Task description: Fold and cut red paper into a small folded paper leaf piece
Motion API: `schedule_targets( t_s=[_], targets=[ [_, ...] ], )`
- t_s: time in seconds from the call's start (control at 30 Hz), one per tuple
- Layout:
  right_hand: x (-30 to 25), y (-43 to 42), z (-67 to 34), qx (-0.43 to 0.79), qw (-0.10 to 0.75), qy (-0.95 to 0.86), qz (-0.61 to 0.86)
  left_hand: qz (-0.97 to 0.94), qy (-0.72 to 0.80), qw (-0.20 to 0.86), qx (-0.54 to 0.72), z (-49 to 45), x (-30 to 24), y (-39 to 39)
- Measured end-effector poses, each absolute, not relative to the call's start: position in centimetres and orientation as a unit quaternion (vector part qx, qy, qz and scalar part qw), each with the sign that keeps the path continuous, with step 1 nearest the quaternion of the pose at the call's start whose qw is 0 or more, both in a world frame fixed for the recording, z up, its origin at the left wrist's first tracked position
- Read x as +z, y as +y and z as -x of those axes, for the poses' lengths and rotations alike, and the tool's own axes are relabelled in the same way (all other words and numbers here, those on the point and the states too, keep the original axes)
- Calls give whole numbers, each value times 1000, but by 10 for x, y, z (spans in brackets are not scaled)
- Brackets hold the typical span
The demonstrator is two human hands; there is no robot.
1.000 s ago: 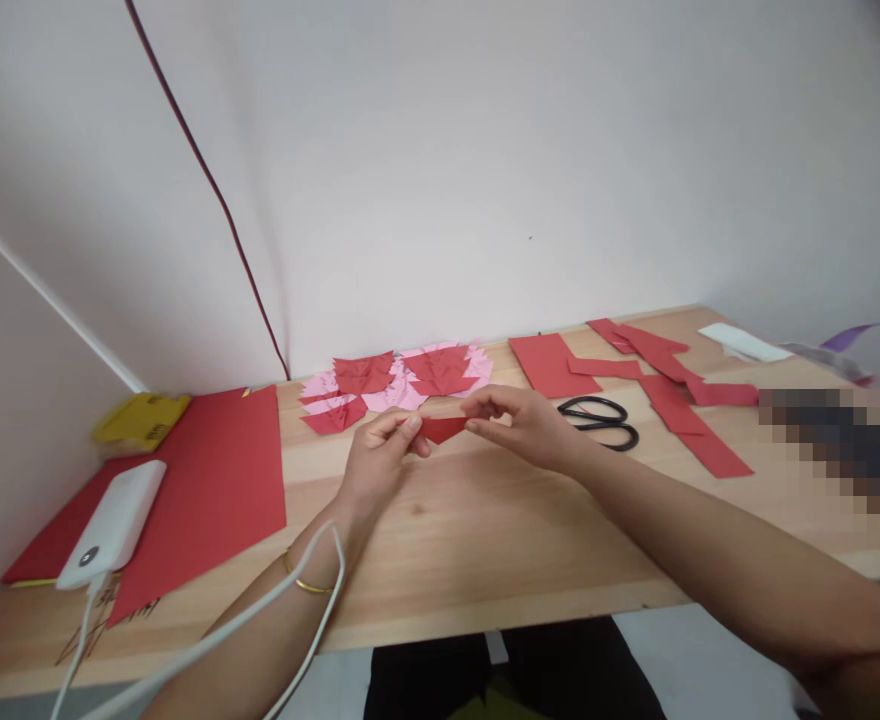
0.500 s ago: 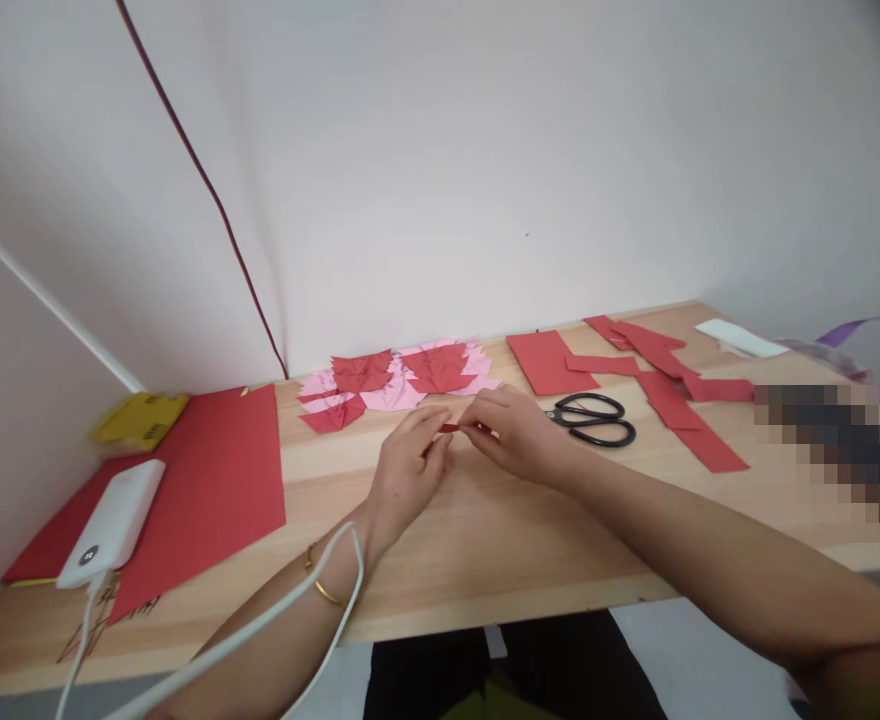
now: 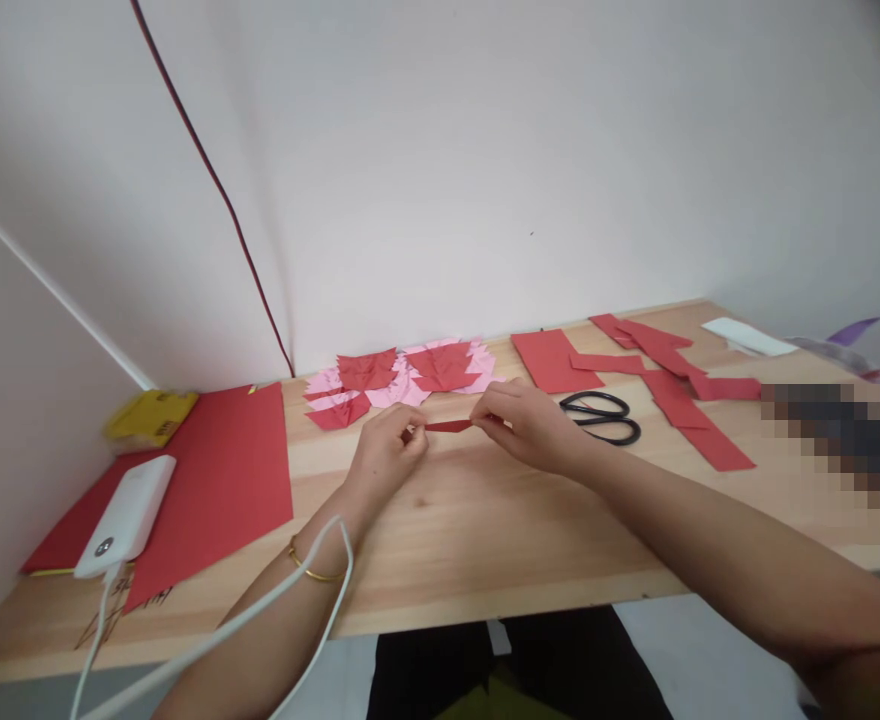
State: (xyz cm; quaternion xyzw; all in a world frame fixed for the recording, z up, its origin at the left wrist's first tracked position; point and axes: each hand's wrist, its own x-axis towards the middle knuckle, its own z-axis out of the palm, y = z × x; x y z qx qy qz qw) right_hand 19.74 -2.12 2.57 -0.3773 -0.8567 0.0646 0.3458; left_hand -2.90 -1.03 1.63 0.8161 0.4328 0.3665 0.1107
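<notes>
Facing inward, left hand (image 3: 386, 447) and right hand (image 3: 528, 426) pinch red paper (image 3: 449, 427).

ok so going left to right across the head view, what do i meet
White power bank → left hand → small red paper → right hand → black-handled scissors → white strip.

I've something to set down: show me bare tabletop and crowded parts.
Bare wood lies between the left hand and the large red sheet, and from the held red paper to the table's front edge. Crowded: the back, with folded papers, and right of the right hand, with scissors and red strips.
</notes>
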Motion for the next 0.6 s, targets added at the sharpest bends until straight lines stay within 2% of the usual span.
schedule_targets(
  t_s=[0.13,0.23,0.33,0.47,0.6],
  targets=[
    [31,-20,-204,149,343,-832,411,-803,469,141,340,43,21,-1],
    [36,-17,-212,219,361,-783,457,-749,518,194,365,56,27,7],
    [40,-15,-217,304,375,-716,505,-670,544,313,397,58,32,8],
    [40,-15,-214,386,371,-676,507,-599,449,531,397,36,25,-4],
    [34,-18,-204,430,373,-666,482,-572,396,613,375,17,10,-14]
  ],
)
